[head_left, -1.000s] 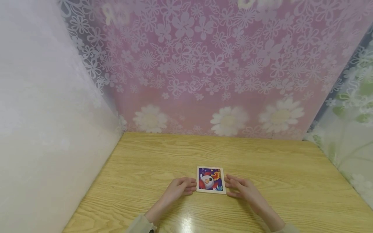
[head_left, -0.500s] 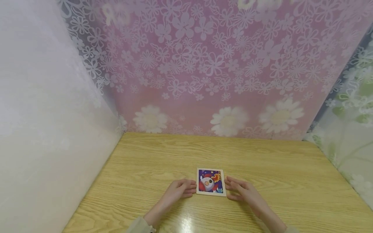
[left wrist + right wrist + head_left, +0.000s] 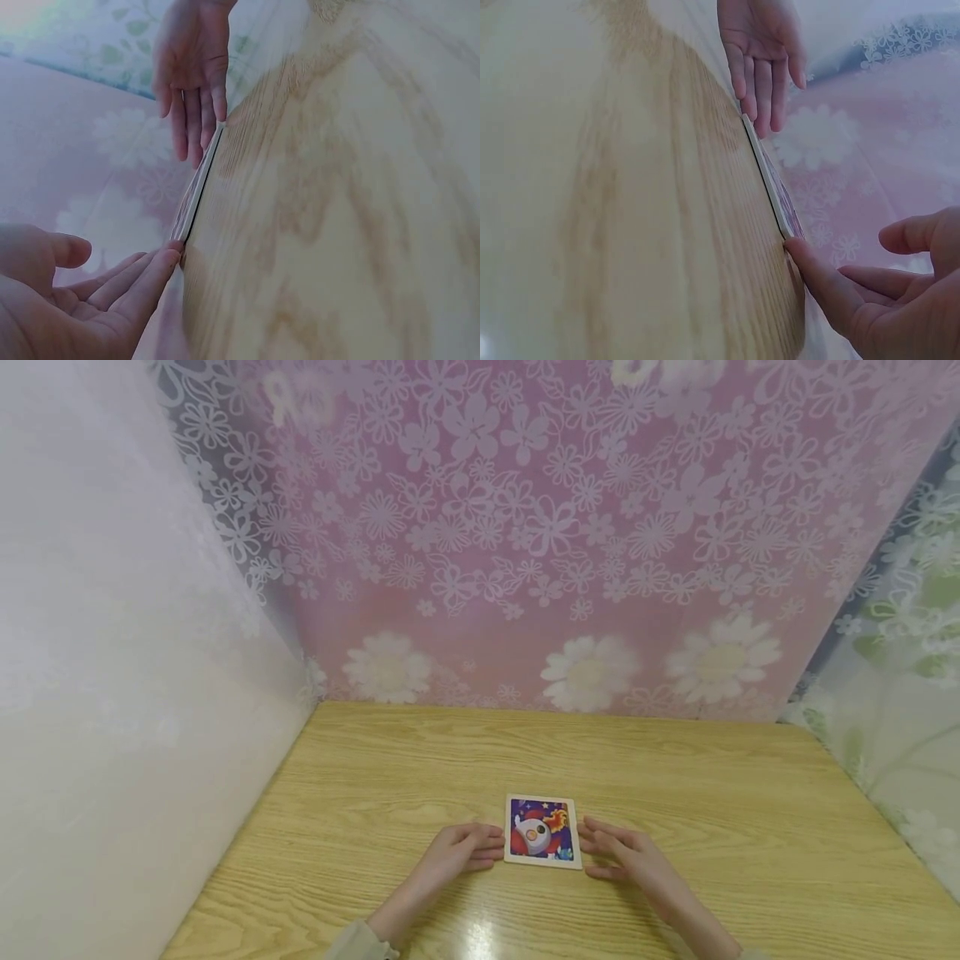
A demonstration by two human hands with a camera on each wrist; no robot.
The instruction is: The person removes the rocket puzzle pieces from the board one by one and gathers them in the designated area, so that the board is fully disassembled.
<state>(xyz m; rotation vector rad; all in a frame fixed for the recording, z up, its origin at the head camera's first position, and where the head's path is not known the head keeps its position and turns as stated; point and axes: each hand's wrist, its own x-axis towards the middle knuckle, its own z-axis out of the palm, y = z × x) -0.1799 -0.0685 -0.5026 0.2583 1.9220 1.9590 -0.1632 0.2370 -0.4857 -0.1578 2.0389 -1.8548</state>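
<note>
A square picture board (image 3: 543, 832) with a pale wooden border lies flat on the table. Its picture shows a cartoon rocket with orange flames on dark blue. On its left side is my left hand (image 3: 459, 850), fingers straight and fingertips right at the edge. My right hand (image 3: 630, 856) mirrors it on the other side, fingers stretched toward the right edge. The left wrist view shows the board's thin side (image 3: 196, 187) between the two hands, thumb of the left hand (image 3: 97, 307) held apart. In the right wrist view a right fingertip meets the board's near corner (image 3: 784, 229).
The wood-grain table (image 3: 420, 760) stretches around the board. A pink flowered curtain (image 3: 480, 568) stands behind it, a white panel (image 3: 135, 652) rises on the left, and a leaf-patterned sheet (image 3: 900, 693) hangs on the right.
The picture board has slid slightly toward the person, and both hands have shifted a little the same way at its sides.
</note>
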